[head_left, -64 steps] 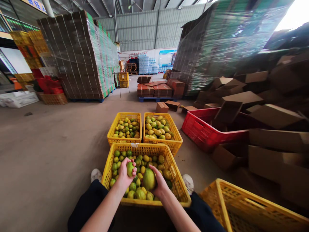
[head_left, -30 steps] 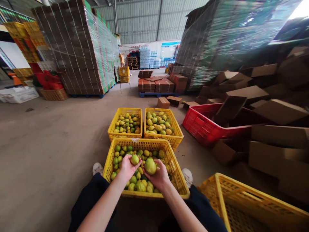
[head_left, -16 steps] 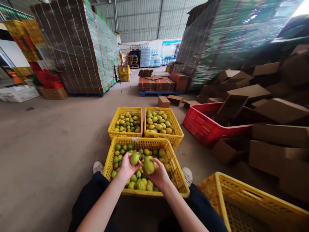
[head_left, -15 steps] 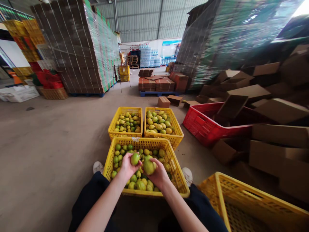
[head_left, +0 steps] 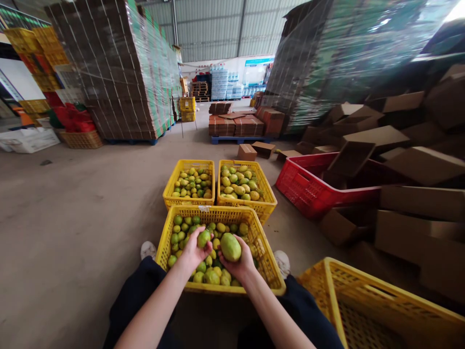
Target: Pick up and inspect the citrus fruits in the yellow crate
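Above the near yellow crate (head_left: 269,264), my left hand (head_left: 193,251) is closed round a small green lemon (head_left: 204,238). My right hand (head_left: 244,264) cradles a larger, yellow-green lemon (head_left: 230,247), its long side turned up to me. The two hands are side by side, a small gap between them. Below them, loose lemons (head_left: 211,277) in green and yellow tones fill the near crate; my hands hide part of the pile.
Two yellow crates, a left one (head_left: 167,196) and a right one (head_left: 267,203), hold more lemons just beyond. On the right are a red crate (head_left: 301,194), cardboard boxes (head_left: 410,247) and another yellow crate (head_left: 329,291). Wrapped pallet stacks (head_left: 109,72) stand farther back.
The lemon in my right hand has turned from end-on to lengthwise, and that hand has shifted slightly right and opened more beneath it. My left hand keeps its green lemon, nearly unmoved.
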